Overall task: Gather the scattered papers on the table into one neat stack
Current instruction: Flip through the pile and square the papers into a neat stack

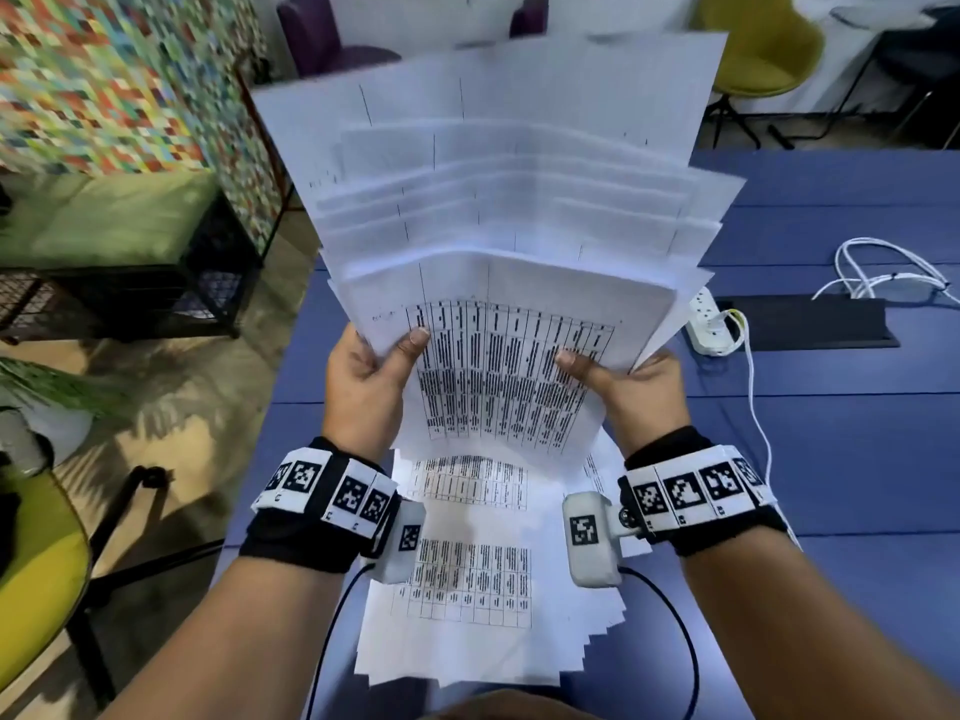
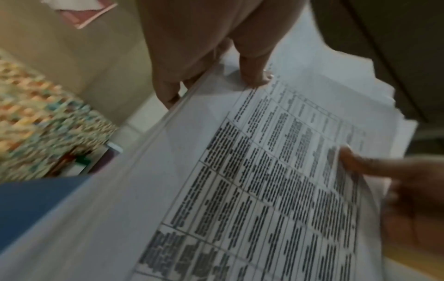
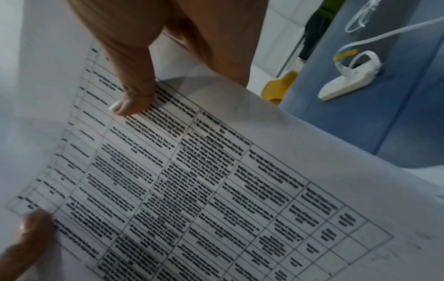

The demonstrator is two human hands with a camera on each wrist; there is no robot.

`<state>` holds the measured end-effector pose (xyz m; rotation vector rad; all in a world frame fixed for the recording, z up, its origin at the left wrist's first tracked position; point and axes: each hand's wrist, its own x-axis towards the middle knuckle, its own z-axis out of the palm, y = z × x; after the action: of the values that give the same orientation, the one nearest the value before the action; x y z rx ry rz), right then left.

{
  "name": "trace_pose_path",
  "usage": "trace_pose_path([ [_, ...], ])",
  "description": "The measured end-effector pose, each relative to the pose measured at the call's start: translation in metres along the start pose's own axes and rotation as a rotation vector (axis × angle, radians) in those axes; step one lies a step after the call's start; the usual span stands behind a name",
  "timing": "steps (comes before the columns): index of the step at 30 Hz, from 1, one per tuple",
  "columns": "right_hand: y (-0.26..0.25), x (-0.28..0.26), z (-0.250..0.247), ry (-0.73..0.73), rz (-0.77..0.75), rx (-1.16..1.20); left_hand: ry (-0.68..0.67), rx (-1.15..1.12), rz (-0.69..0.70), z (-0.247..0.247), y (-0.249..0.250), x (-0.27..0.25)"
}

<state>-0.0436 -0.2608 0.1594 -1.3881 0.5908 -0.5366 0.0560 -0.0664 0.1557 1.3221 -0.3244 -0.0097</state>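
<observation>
Up between both hands, fanned papers.

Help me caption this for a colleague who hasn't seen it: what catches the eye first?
A big fanned sheaf of printed papers fills the centre, held up over the blue table by the left hand and right hand, thumbs on the front sheet. More sheets lie beneath; a white power strip sits right.

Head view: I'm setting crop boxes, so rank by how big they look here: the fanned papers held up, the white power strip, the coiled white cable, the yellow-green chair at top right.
1. fanned papers, though nearness to the camera inflates them.
2. yellow-green chair.
3. coiled white cable.
4. white power strip, partly hidden by the papers, so 3 and 4 are unsure.
</observation>
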Motion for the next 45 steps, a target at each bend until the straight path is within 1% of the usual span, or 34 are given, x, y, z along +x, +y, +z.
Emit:
trace_pose_path([
  [2,-0.007,-0.004,0.002,0.01,-0.046,0.058,0.013,0.02,0.051,0.003,0.004,-0.001],
  [4,-0.01,-0.009,0.005,0.063,-0.099,0.05,0.016,0.082,0.1,0.007,0.003,-0.006],
  [5,-0.01,-0.015,0.008,0.067,-0.133,0.024,0.022,0.122,0.119,0.009,0.001,-0.009],
  [9,0.002,-0.037,0.019,0.027,-0.199,-0.008,0.066,0.203,0.215,0.016,-0.006,-0.024],
  [11,0.008,-0.038,0.019,0.023,-0.2,-0.025,0.053,0.191,0.226,0.018,-0.007,-0.029],
  [12,0.007,-0.037,0.018,0.012,-0.196,-0.039,0.031,0.146,0.197,0.018,-0.005,-0.03],
  [14,0.008,-0.031,0.012,-0.024,-0.159,-0.063,-0.03,0.001,0.073,0.012,-0.005,-0.027],
  [15,0.008,-0.026,0.008,-0.05,-0.132,-0.071,-0.041,-0.031,0.023,0.008,-0.006,-0.024],
  [18,0.012,-0.012,0.002,-0.088,-0.04,-0.123,-0.049,0.015,-0.055,-0.001,-0.012,-0.013],
  [19,0.017,-0.006,0.002,-0.086,-0.013,-0.139,-0.051,0.019,-0.067,-0.001,-0.011,-0.01],
  [21,0.022,0.002,0.005,-0.028,0.005,-0.149,-0.029,0.01,-0.053,0.005,-0.007,-0.005],
  [24,0.01,0.003,0.009,0.003,-0.033,-0.077,0.054,-0.03,0.024,0.01,-0.001,0.001],
  [25,0.005,0.002,0.008,0.005,-0.051,-0.064,0.061,-0.033,0.034,0.008,0.0,0.003],
  [28,-0.001,-0.001,0.004,-0.017,-0.084,-0.069,0.002,-0.011,-0.01,0.001,-0.002,0.006],
  [30,-0.002,-0.002,0.003,-0.018,-0.132,-0.096,-0.03,0.014,-0.047,-0.003,-0.003,0.006],
  [32,-0.003,-0.002,0.002,-0.037,-0.199,-0.111,-0.049,0.027,-0.061,-0.006,-0.007,0.008],
  [34,-0.005,-0.001,0.003,-0.036,-0.227,-0.114,-0.05,0.026,-0.086,-0.01,-0.012,0.01],
  [37,0.0,0.002,0.003,-0.014,-0.199,-0.083,-0.077,0.055,-0.12,-0.014,-0.015,0.011],
  [39,0.005,0.001,0.006,-0.034,-0.164,-0.056,-0.117,0.07,-0.148,-0.01,-0.018,0.008],
  [41,0.008,0.002,0.009,-0.026,-0.16,-0.008,-0.148,0.053,-0.167,-0.004,-0.019,0.006],
  [42,0.008,0.004,0.008,-0.02,-0.157,0.023,-0.132,0.04,-0.173,-0.003,-0.02,0.007],
  [45,0.011,0.012,0.004,-0.028,-0.123,0.109,-0.024,0.037,-0.176,-0.006,-0.024,0.013],
])
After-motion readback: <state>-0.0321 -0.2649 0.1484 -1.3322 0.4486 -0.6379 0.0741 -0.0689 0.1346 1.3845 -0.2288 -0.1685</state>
